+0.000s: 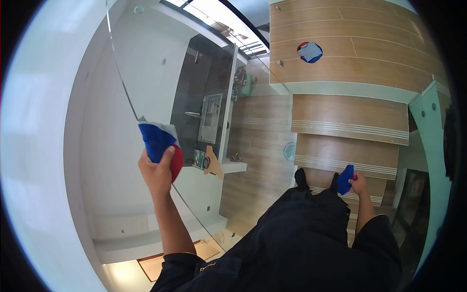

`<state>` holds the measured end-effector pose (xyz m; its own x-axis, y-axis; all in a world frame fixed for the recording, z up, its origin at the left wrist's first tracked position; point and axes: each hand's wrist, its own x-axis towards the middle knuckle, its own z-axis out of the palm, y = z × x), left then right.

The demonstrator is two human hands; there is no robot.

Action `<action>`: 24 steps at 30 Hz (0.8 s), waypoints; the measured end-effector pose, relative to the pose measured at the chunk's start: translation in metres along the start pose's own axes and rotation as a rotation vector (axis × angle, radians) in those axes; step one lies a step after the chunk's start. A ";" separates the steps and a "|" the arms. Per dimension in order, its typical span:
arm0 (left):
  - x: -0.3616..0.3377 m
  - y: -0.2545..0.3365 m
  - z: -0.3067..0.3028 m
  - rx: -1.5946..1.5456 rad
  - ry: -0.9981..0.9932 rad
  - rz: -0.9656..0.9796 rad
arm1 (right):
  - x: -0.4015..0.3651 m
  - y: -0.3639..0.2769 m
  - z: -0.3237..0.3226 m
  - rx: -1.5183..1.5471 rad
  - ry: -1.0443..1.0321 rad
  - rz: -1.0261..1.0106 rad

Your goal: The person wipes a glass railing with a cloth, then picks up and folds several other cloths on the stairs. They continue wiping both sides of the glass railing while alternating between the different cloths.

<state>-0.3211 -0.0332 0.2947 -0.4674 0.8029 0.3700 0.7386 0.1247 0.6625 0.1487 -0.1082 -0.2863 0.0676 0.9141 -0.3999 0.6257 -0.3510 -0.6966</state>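
Observation:
My left hand (158,170) is closed on a blue, red and white cloth (156,140), thumb pressed on its front. That cloth sits at the top edge of a glass panel (124,87), apparently folded over it. Lower on the right, my right hand (359,184) grips a smaller blue and red cloth (346,180) above the stairs. Some of this second cloth is hidden by my fingers. Up on the landing lies a round red and blue bundle (314,58) with a light grey cloth piece (310,50) on top.
Wooden steps (348,114) with pale grip strips lead up to a wooden landing (384,53). My feet (301,179) are on a step. A greenish glass panel (430,117) borders the right side. Through the left glass, a dark counter with a sink (210,117) shows below.

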 end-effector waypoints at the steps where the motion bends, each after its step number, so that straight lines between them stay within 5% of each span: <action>1: 0.009 0.005 0.000 0.011 0.004 0.001 | -0.007 0.002 0.001 0.082 -0.005 0.028; 7: 0.072 0.026 0.007 -0.037 -0.021 0.079 | -0.023 -0.079 0.016 0.351 -0.031 -0.048; 12: 0.085 0.039 0.011 -0.025 -0.048 0.122 | 0.002 -0.293 0.042 0.642 -0.104 -0.348; 14: 0.085 0.034 0.014 -0.037 -0.032 0.164 | 0.002 -0.381 0.059 0.721 0.115 -0.551; 17: 0.081 0.026 0.009 -0.043 -0.046 0.203 | -0.021 -0.505 0.063 0.919 -0.012 -0.652; 19: 0.079 0.023 0.008 -0.078 -0.066 0.218 | -0.057 -0.574 0.061 0.834 0.039 -0.964; 24: 0.065 0.012 0.014 -0.267 -0.044 0.214 | -0.024 -0.599 0.070 0.537 0.196 -1.283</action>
<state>-0.3355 0.0290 0.3177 -0.2900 0.8196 0.4941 0.6620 -0.2011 0.7220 -0.2825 0.0663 0.0990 -0.1836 0.6503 0.7372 -0.0328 0.7455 -0.6657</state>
